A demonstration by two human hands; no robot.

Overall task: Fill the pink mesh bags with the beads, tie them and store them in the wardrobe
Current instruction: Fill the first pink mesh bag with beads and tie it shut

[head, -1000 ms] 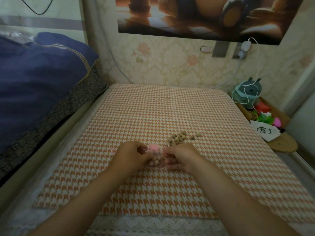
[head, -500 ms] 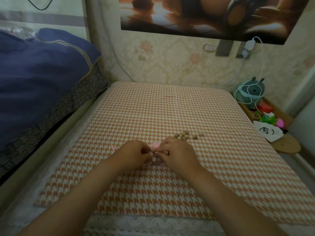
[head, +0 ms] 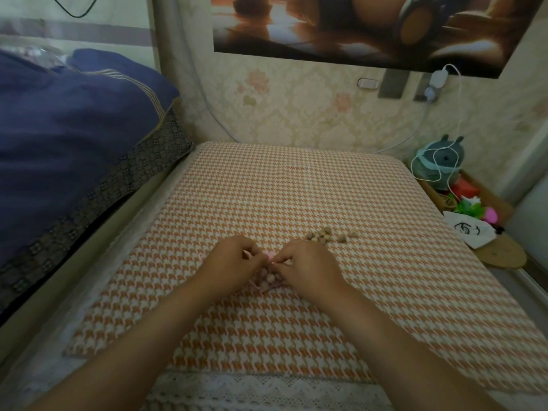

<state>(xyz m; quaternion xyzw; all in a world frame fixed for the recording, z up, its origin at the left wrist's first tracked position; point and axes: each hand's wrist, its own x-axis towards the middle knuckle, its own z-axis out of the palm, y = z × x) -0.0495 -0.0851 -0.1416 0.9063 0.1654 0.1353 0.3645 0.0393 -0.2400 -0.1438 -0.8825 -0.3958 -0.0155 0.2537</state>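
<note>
A small pink mesh bag holding tan beads lies on the orange houndstooth cloth, between my two hands. My left hand pinches the bag's gathered pink top from the left. My right hand pinches the same top from the right, fingertips almost touching the left ones. Most of the bag is hidden under my fingers. A loose pile of tan beads lies on the cloth just beyond my right hand.
A dark blue quilt is heaped on the bed to the left. At the right edge stands a wooden tray with a grey plush toy, a white cable, green and pink bits and a white pouch. The wall runs behind.
Both hands have closed in over the bag's top and shifted slightly away from me; the bag of beads is more covered by the fingers than a second ago.
</note>
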